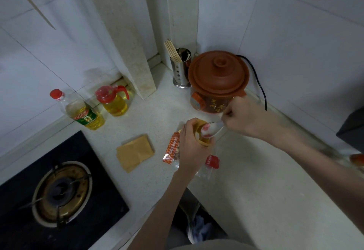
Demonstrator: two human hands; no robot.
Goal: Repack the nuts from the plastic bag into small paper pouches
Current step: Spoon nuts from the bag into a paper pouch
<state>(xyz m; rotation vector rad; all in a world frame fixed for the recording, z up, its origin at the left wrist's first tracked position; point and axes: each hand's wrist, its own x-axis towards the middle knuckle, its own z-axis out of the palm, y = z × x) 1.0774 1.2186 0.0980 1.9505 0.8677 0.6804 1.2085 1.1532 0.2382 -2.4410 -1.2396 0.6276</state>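
While the pale table [246, 180] carries everything in reach, the biggest task thing on it is the clear plastic bag [204, 169] with its orange printed edge, lying flat under and just in front of the left hand [192, 147]; it looks thin, limp and slippery, so it would likely slump when lifted and is best taken by its mouth edge or pinned flat. Next in size, a stack of flat tan paper pouches [136, 154] lies to the left of the bag, near the gas stove [59, 192]; these should be light and creasable, easy to crush, best pinched at a corner or side seam. One open paper pouch [202, 126] is held upright by the left hand, whose grip is curled round its body, seemingly keeping the mouth rounded; squeezing harder would probably close it. The right hand [244, 116] has its grip pressed together, pinching the handle of a spoon [211, 129] whose bowl sits at the pouch mouth. Reddish pieces in the bowl are probably the nuts, though blur hides detail; small and hard, they would roll off readily if the spoon tipped early.
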